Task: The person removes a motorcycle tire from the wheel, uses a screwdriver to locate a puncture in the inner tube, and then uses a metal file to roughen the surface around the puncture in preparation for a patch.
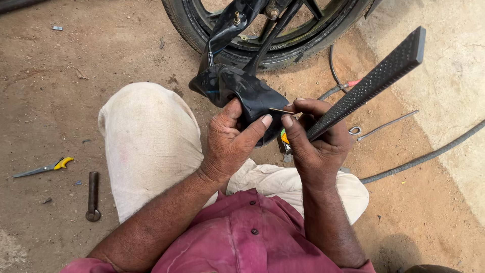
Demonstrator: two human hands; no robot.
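We hold a folded black inner tube out over our knees, above the dirt ground. Our left hand clamps the fold from below and the side: the thumb presses on the near face of the rubber, the other fingers wrap behind it, where we cannot see them. From the fold, the tube rises away from us toward the wheel, and its brass valve stem shows near the rim.

Our right hand is clenched around a long black rasp with a rough studded face; it runs up and to the right, clear of the tube. Between the thumb and forefinger of the same hand we also pinch a thin metal pin, which lies level, its tip touching the rubber just beside our left thumb.

Under our hands, partly hidden, sits a small yellow and green object; we cannot tell what it is. On the ground to our left lie yellow-handled pliers and a dark tyre lever, well apart from the hands. To our right lie a grey hose and a slim metal rod with a ring end. We wear pale trousers and a pink shirt.
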